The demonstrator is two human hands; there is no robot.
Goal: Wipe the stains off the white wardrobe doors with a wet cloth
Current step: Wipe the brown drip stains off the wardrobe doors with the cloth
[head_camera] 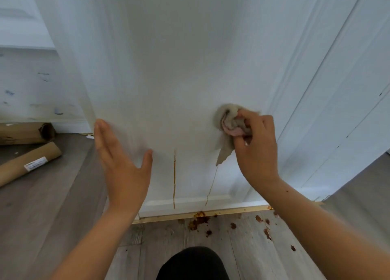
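The left hand (pixel 122 163) reaches up from the lower left, palm toward the door (pixel 168 68). Its fingers are straight and close together, its thumb is spread wide, and it holds nothing. It is blurred, so I cannot tell whether the palm touches the door or is just off it.

The right hand (pixel 255 144) comes in from the lower right with the wrist bent. Its fingers are curled round a bunched grey cloth (pixel 228 123), which sits against the door right of centre. A loose corner of the cloth hangs below the fist.

Two thin brown drips (pixel 174 178) run down the white door between the hands. The longer one is on the left, and the fainter one is under the cloth's corner. Both reach the moulding near the door's foot, above a gold strip (pixel 232 211).

Brown spatter (pixel 198 220) lies on the grey wood floor (pixel 63 195) below the strip, with more spots to the right. Two cardboard tubes (pixel 27 165) lie on the floor at the left edge, under a scuffed wall (pixel 31 89). More white panels (pixel 337 111) fill the right side. Something dark (pixel 194 263) shows at bottom centre.
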